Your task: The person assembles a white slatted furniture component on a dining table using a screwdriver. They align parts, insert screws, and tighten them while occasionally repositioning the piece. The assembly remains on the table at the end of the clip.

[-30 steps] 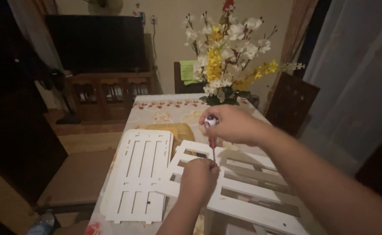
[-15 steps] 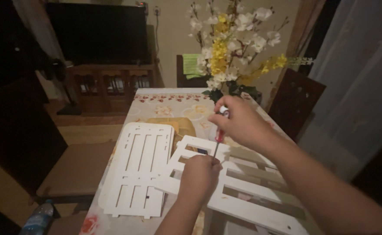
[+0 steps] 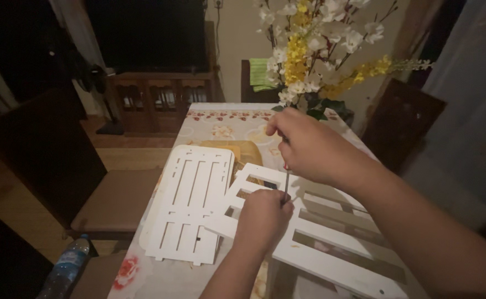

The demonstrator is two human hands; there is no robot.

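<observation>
The right hand (image 3: 309, 147) has its grip clamped on a screwdriver (image 3: 286, 185) — shaft pointing down onto the white slatted frame (image 3: 320, 232). Just below that grip the left hand (image 3: 262, 218) presses closed on the frame. Left of both, a flat white panel (image 3: 190, 202) lies on the surface (image 3: 160, 277) — beyond them stands a flower arrangement (image 3: 309, 55), its vase hidden.

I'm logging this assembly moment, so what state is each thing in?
Right hand: gripping the screwdriver, held upright.
Left hand: resting on the slatted white frame.
Slatted white frame: lying flat.
White slotted panel: lying flat, untouched.
Plastic bottle: capped.
</observation>
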